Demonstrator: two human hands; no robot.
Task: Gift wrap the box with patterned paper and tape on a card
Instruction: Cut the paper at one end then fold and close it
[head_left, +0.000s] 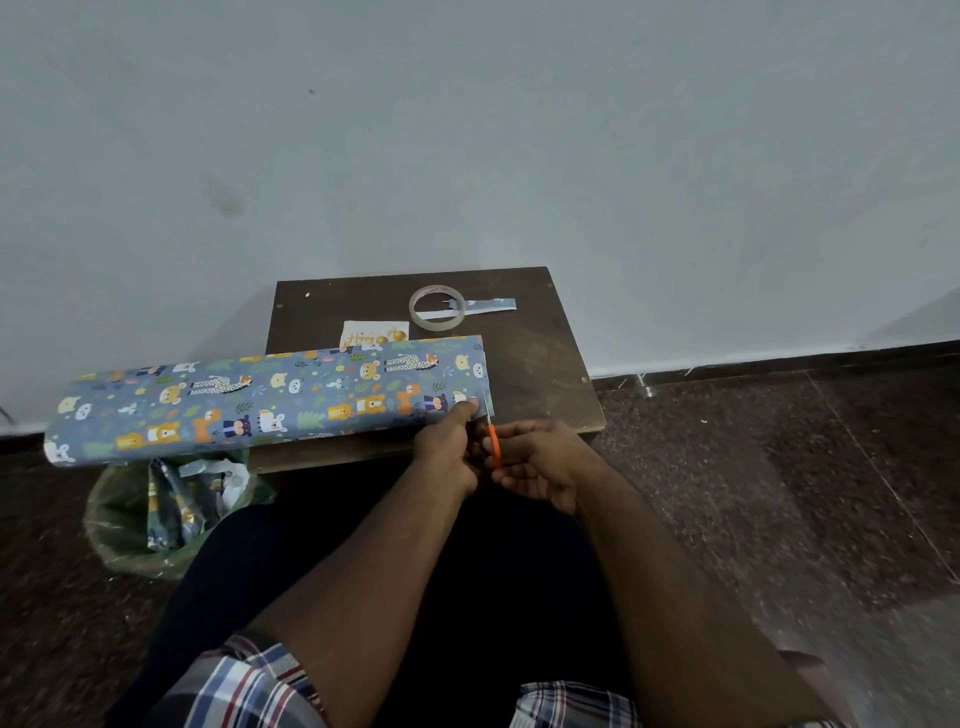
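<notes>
The paper (270, 405) — a long patterned sheet folded over — lies across the near edge of the table (540, 364), its left end overhanging a bag (171, 519). The left hand (449, 441) pinches its right corner, while the right hand (540, 462) grips orange scissors (492, 431) at that edge. Behind lie the card (375, 334), tape (436, 307) and a strip (491, 305).

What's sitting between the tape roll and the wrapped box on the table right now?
In the head view, the card lies between the tape roll and the wrapped box, its near edge hidden behind the box.
</notes>
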